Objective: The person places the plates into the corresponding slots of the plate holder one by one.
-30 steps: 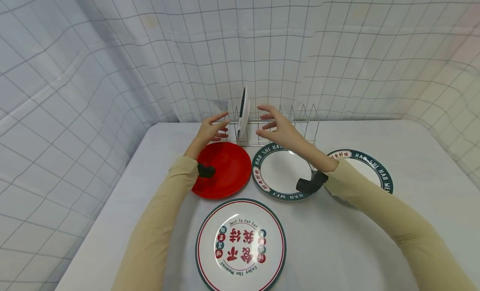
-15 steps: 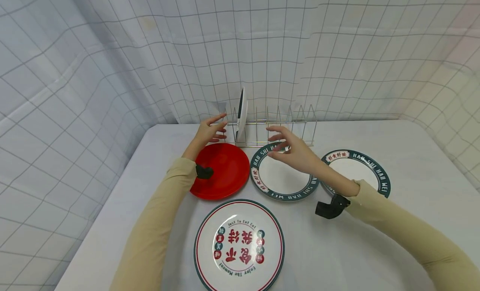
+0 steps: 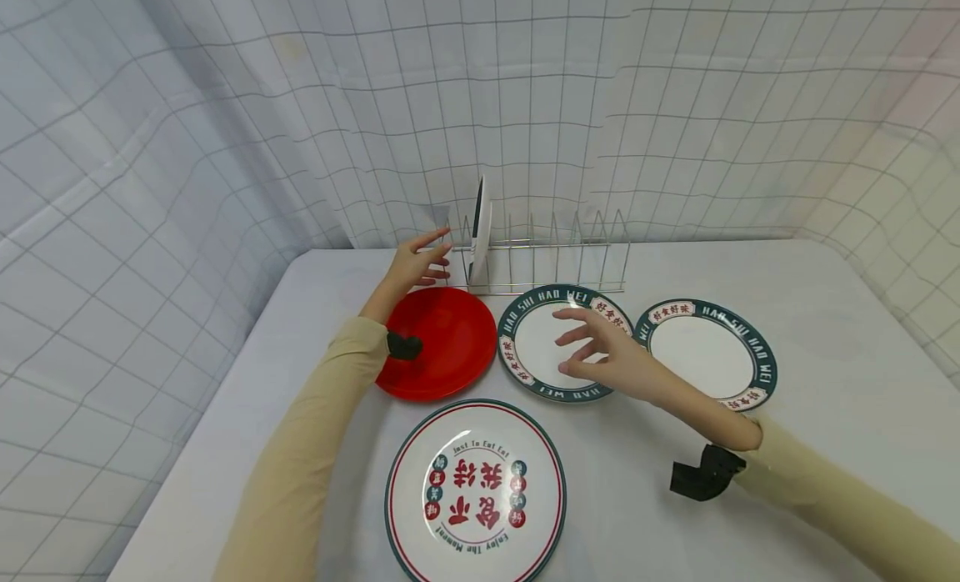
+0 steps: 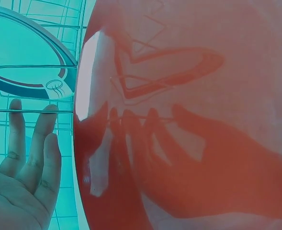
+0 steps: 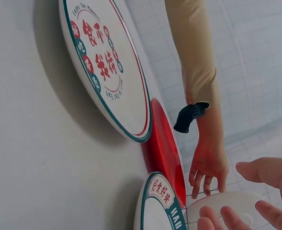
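Observation:
A white plate (image 3: 483, 232) stands on edge at the left end of a wire dish rack (image 3: 555, 245). Beside the rack's left end is my left hand (image 3: 411, 269), fingers spread and loosely bent, holding nothing. The left wrist view shows its fingertips right at a rack wire, below the standing plate's rim (image 4: 68, 79). Over a white plate with a green lettered rim (image 3: 536, 340) hovers my right hand (image 3: 611, 357), empty, its fingers loosely curved. A red plate (image 3: 450, 340) lies under my left wrist.
Another green-rimmed plate (image 3: 701, 357) lies on the right of the white table (image 3: 645, 515). Closest to me is a larger white plate (image 3: 476, 428) with red characters. A grid-patterned curtain (image 3: 375, 107) hangs close behind the rack and along the left side.
My right hand has drawn back from beside the standing plate, toward me and to the right, over the middle green-rimmed plate. The left hand has stayed by the rack.

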Available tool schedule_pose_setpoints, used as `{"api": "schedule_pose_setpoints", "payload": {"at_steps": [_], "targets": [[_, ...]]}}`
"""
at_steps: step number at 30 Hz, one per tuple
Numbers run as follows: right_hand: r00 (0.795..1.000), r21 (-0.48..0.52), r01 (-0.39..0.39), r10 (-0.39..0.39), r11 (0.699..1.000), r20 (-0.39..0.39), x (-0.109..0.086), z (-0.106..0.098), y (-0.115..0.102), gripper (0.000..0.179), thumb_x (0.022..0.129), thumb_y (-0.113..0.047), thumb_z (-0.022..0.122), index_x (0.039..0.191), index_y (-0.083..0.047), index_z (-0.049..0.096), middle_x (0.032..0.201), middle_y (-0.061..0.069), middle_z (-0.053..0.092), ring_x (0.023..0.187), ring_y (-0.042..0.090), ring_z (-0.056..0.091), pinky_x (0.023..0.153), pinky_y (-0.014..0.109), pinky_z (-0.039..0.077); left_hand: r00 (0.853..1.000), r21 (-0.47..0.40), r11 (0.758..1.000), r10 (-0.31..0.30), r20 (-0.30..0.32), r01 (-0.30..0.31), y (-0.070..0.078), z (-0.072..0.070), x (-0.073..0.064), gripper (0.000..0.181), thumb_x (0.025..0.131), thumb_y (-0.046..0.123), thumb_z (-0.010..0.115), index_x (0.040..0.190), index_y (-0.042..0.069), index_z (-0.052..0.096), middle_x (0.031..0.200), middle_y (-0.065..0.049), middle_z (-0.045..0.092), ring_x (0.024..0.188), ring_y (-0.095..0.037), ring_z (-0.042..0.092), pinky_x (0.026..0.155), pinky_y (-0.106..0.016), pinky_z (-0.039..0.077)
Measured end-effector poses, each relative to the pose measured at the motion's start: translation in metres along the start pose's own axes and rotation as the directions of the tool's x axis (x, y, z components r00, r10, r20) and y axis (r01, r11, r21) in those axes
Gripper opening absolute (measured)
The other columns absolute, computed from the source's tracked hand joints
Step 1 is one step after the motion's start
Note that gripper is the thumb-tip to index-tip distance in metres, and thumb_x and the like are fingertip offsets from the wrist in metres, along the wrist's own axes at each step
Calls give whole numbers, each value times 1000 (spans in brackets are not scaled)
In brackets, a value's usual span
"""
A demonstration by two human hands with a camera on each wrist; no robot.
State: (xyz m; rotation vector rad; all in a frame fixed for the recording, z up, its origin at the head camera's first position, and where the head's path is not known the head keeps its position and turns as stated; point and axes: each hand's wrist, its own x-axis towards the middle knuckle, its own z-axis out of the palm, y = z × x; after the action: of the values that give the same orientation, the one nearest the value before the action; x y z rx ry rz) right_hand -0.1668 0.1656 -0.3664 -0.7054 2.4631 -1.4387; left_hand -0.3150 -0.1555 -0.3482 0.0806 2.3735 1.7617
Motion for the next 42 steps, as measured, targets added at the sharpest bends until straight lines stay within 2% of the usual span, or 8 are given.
{"api": "schedule_pose_setpoints", "payload": {"at_steps": [5, 10, 17, 19, 26, 29, 33, 42], "targets": [[997, 51, -61, 58, 997, 51, -14, 6, 7, 69, 85, -18, 73, 144, -12, 37, 118, 21, 59, 92, 18, 67, 74, 31, 55, 1000, 13, 1000, -7, 2, 7, 1, 1, -3, 48, 100, 24, 52, 147, 17, 42, 126, -36, 55, 104, -42, 65, 96, -55, 47], [987, 80, -103, 92, 991, 131, -26, 13, 8, 70, 85, -19, 74, 143, -10, 37, 116, 20, 59, 88, 18, 67, 72, 34, 53, 1000, 18, 1000, -9, 6, 9, 0, -1, -3, 49, 100, 24, 51, 147, 19, 41, 126, -36, 55, 107, -45, 62, 96, -54, 47], [949, 169, -204, 153, 964, 275, -42, 24, 7, 70, 85, -17, 72, 144, -9, 35, 117, 19, 60, 88, 21, 67, 71, 33, 55, 1000, 42, 999, 9, -5, -9, -17, -5, 12, 48, 100, 29, 52, 147, 23, 42, 125, -33, 58, 82, -22, 73, 93, -51, 51], [946, 176, -217, 162, 960, 281, -44, 27, 9, 70, 84, -17, 73, 143, -9, 37, 116, 18, 60, 88, 22, 66, 69, 33, 55, 1000, 58, 998, 26, -8, -26, -22, -5, 15, 48, 100, 31, 52, 147, 25, 42, 123, -32, 59, 76, -14, 73, 90, -48, 53], [937, 193, -237, 171, 952, 305, -50, 39, 19, 70, 81, -15, 73, 142, -11, 40, 114, 15, 59, 86, 21, 64, 64, 31, 55, 1000, 49, 998, 23, 12, -24, -13, -3, 10, 49, 100, 26, 50, 148, 19, 40, 124, -34, 57, 86, -26, 73, 91, -50, 52], [940, 202, -211, 142, 956, 312, -50, 42, 19, 69, 81, -13, 72, 142, -10, 40, 114, 17, 60, 84, 20, 64, 62, 30, 54, 999, 67, 997, 45, -2, -45, -22, -4, 17, 49, 100, 31, 51, 147, 23, 42, 123, -31, 60, 72, -10, 72, 85, -42, 56], [942, 221, -188, 113, 957, 315, -49, 48, 19, 69, 81, -10, 72, 142, -9, 41, 115, 19, 59, 83, 20, 65, 64, 30, 55, 999, 69, 996, 53, -8, -52, -24, -4, 19, 49, 100, 32, 52, 147, 23, 42, 122, -32, 60, 70, -7, 70, 80, -38, 58], [938, 214, -202, 127, 956, 322, -42, 60, 13, 68, 79, -11, 76, 139, -15, 45, 118, 19, 56, 76, 17, 65, 61, 28, 55, 1000, 23, 999, 23, 14, -23, -5, -2, 4, 49, 99, 24, 53, 146, 18, 42, 120, -34, 59, 87, -30, 73, 93, -55, 49]]}}
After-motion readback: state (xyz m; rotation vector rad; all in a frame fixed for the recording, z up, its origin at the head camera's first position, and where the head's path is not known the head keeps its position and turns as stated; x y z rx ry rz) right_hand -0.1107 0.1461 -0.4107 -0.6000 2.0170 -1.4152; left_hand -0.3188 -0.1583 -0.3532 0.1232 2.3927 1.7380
